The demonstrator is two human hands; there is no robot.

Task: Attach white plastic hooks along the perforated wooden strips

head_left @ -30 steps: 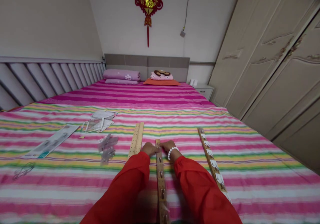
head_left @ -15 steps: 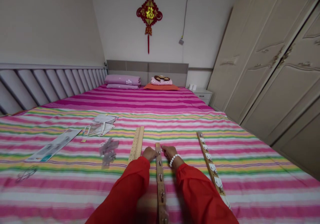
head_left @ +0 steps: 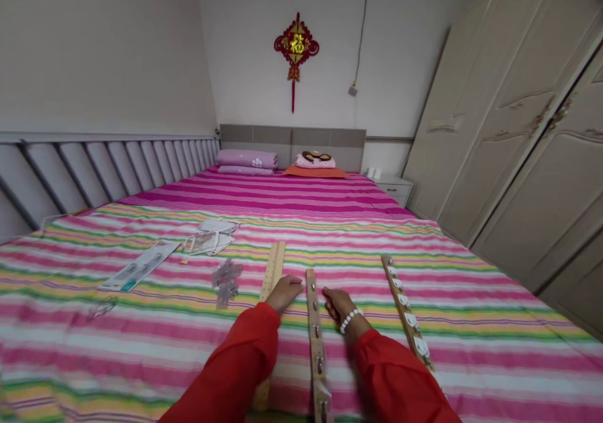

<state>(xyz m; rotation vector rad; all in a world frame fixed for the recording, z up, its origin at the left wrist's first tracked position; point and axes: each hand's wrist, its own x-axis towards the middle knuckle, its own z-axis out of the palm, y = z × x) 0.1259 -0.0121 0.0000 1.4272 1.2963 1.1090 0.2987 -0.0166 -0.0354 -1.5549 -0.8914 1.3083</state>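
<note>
Both arms in red sleeves reach forward over a striped bedspread [head_left: 424, 247]. A long wooden strip with metal hooks [head_left: 316, 341] runs between them. My left hand [head_left: 286, 291] rests on the bed just left of this strip's far end, fingers curled loosely, over a plain perforated wooden strip [head_left: 272, 272]. My right hand [head_left: 340, 302], with a white bead bracelet at the wrist, lies just right of the hooked strip with its fingers stretched toward it. Neither hand grips the strip.
A third wooden strip with white hooks [head_left: 406, 310] lies to the right. Small plastic bags [head_left: 226, 280], paper cards [head_left: 211, 239] and a flat package [head_left: 141, 264] lie at the left. Pillows [head_left: 247, 159] sit at the headboard. A wardrobe [head_left: 527, 159] fills the right side.
Both hands have let go of the far end of the hooked strip and moved slightly apart, left and right of it. The view has shifted to the left.
</note>
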